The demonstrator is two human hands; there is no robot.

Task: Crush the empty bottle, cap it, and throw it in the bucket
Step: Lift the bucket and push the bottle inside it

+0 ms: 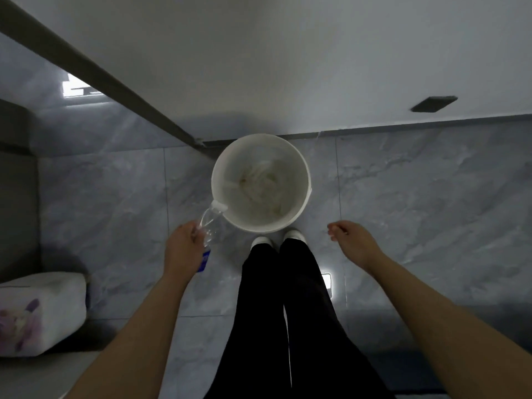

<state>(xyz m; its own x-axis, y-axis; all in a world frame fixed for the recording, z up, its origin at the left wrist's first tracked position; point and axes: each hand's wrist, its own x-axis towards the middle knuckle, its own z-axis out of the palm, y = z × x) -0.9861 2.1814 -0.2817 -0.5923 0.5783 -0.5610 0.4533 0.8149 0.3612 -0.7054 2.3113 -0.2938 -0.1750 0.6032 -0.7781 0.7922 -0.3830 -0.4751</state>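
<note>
A clear plastic bottle point(209, 226) with a blue label and a white cap is held in my left hand point(184, 249). Its capped end points up toward the left rim of the white bucket point(302, 208) and touches or overlaps that rim. The bucket stands on the grey tiled floor just in front of my white shoes, and several pale crushed bottles lie in its bottom. My right hand point(349, 243) hangs to the right of the bucket with its fingers loosely curled and nothing in it.
A white wall with a dark baseboard runs behind the bucket. A dark beam point(100, 79) slants in from the upper left. A white package with purple print point(40, 312) sits on a ledge at lower left. My legs in black trousers point(288, 312) fill the lower middle.
</note>
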